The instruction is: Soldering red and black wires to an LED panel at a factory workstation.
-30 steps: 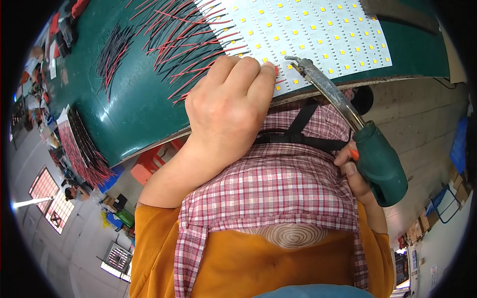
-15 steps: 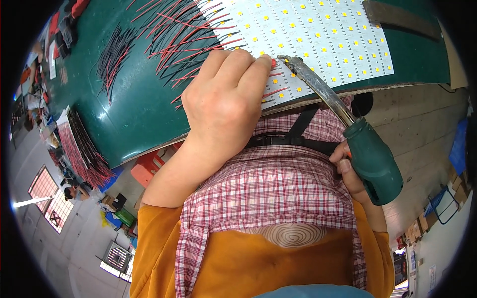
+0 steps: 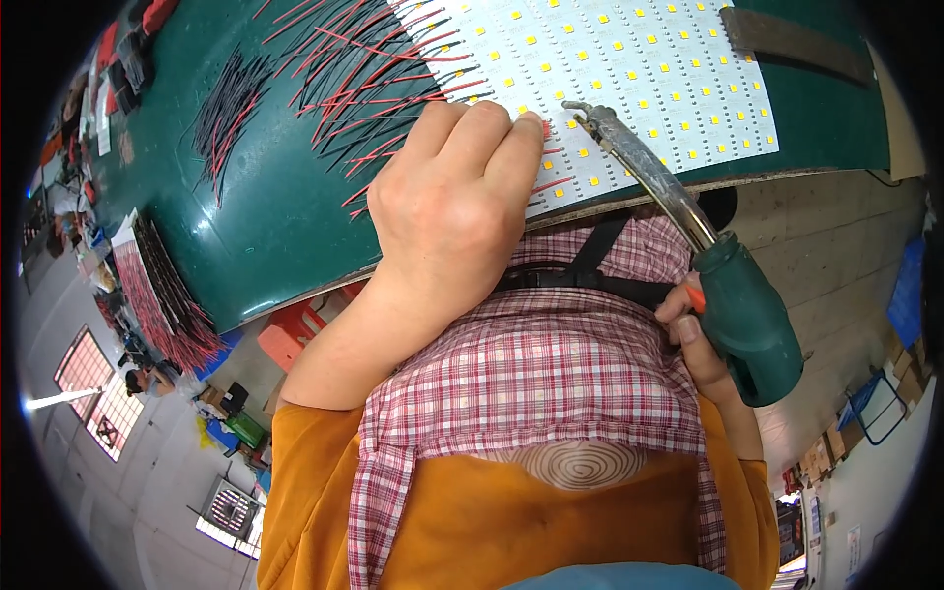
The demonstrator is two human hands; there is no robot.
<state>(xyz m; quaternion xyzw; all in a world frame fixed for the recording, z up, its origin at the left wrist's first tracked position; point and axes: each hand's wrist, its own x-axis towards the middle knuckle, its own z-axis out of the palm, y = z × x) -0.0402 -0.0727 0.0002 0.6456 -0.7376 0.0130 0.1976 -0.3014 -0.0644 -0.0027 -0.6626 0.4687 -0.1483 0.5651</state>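
Note:
A white circuit board [image 3: 708,59] dotted with small yellow LEDs lies on the green tabletop, red and black wires [image 3: 364,88] fanning out from its left side. Over the board's near-left part, my left hand [image 3: 447,202] is closed in a pinch; a bit of red wire shows at its fingertips, the rest covered by the hand. My right hand [image 3: 693,334] grips a soldering iron [image 3: 752,315] by its green handle, partly hidden behind it. The iron's bent tip is just right of my left fingertips, above the board.
A loose pile of wires [image 3: 231,108] lies left on the tabletop [image 3: 285,236]. A thick red-and-black wire bundle [image 3: 167,295] hangs by its left edge. A dark metal bar [image 3: 796,44] rests across the board's far right corner. A red stool [image 3: 290,329] stands below the table.
The soldering iron's tip has shifted slightly right and up, away from my left fingertips. My left hand has moved a little to the right, still pinched.

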